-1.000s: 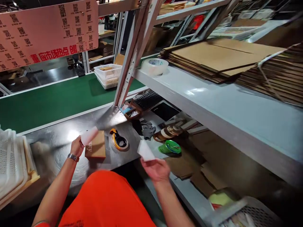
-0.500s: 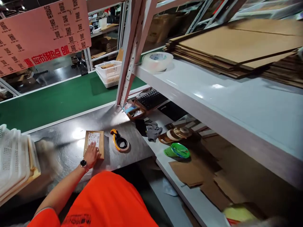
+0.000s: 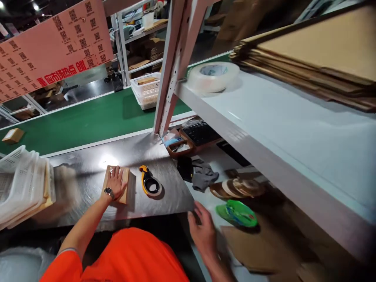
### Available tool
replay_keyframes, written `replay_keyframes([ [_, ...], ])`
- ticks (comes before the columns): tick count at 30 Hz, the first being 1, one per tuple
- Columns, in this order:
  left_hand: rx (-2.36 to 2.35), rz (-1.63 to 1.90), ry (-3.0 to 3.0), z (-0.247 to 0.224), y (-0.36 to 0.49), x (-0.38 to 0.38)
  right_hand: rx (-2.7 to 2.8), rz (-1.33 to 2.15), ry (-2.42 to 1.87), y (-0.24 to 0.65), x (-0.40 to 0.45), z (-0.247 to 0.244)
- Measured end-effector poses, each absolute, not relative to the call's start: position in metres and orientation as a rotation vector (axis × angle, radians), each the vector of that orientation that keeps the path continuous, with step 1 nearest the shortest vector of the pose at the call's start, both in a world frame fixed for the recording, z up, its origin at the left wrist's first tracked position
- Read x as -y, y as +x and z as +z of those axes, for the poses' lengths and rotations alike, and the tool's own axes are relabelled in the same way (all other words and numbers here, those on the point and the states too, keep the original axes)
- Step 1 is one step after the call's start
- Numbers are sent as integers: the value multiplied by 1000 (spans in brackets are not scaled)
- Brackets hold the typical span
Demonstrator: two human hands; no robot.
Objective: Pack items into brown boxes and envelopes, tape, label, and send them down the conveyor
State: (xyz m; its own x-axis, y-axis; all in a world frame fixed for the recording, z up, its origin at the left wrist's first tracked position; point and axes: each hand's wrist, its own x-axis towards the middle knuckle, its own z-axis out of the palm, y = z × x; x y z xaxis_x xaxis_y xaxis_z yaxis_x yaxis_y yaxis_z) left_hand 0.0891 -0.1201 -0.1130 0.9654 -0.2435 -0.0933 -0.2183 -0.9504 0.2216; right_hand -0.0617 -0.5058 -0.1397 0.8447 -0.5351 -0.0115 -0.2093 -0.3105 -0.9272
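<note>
A small flat cardboard box (image 3: 125, 188) lies on the steel worktop (image 3: 88, 172). My left hand (image 3: 115, 182) rests flat on top of it, fingers spread, covering most of its label. To the right of the box sits an orange and black tape dispenser (image 3: 149, 184). My right hand (image 3: 202, 231) hovers empty near the worktop's front right corner, fingers apart, close to a green tape roll (image 3: 237, 213).
A green conveyor belt (image 3: 76, 121) runs behind the worktop, with a small box (image 3: 12, 135) and white baskets (image 3: 147, 90) on it. Stacked white baskets (image 3: 20, 188) stand at left. A clear tape roll (image 3: 214, 75) and flat cardboard sheets (image 3: 317, 51) lie on the shelf at right. Grey gloves (image 3: 202, 176) and brown tape rolls (image 3: 235, 188) lie below.
My left hand pressed a white label onto the box and now lies flat over it. My right hand let go of the backing paper and has come back into view, empty.
</note>
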Motion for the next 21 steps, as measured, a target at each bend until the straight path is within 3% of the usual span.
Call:
replay_keyframes([
  [7, 343, -296, 2871, -126, -57, 113, -28, 718, -1462, -41, 394, -136],
  [11, -90, -267, 2723, -136, -150, 88, 474, 1176, -1534, -29, 354, -142],
  [15, -742, -101, 2484, -137, -208, 62, 674, 1076, -1648, 28, 315, -138],
  [21, -1112, 127, 2262, -129, -233, 61, 574, 629, -1529, 136, 270, -103],
])
